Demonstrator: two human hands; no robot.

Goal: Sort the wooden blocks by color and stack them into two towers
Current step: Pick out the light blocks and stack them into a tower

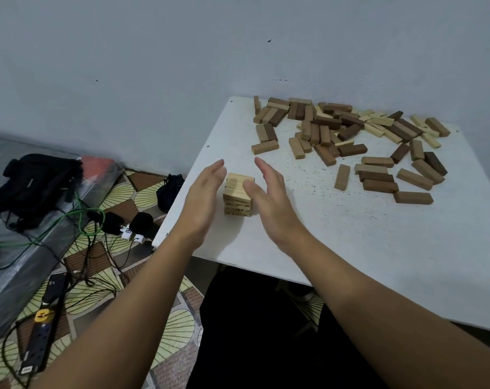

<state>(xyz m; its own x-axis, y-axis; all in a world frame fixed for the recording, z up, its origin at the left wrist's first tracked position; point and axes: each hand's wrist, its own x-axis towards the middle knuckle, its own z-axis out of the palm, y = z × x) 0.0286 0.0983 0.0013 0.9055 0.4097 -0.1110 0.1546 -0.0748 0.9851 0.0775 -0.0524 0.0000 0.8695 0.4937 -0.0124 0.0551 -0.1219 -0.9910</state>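
A short tower of pale wooden blocks stands near the left edge of the white table. My left hand is flat against the tower's left side, fingers straight. My right hand flanks the right side with straight fingers, its thumb touching the tower's top blocks. Neither hand holds a block. A loose heap of mixed blocks, pale, tan and dark brown, lies scattered across the far and right part of the table.
The table stands against a grey wall. On the patterned floor at left lie a black bag, cables, a power strip and a small dark pouch. My dark-clothed lap is below the table's near edge.
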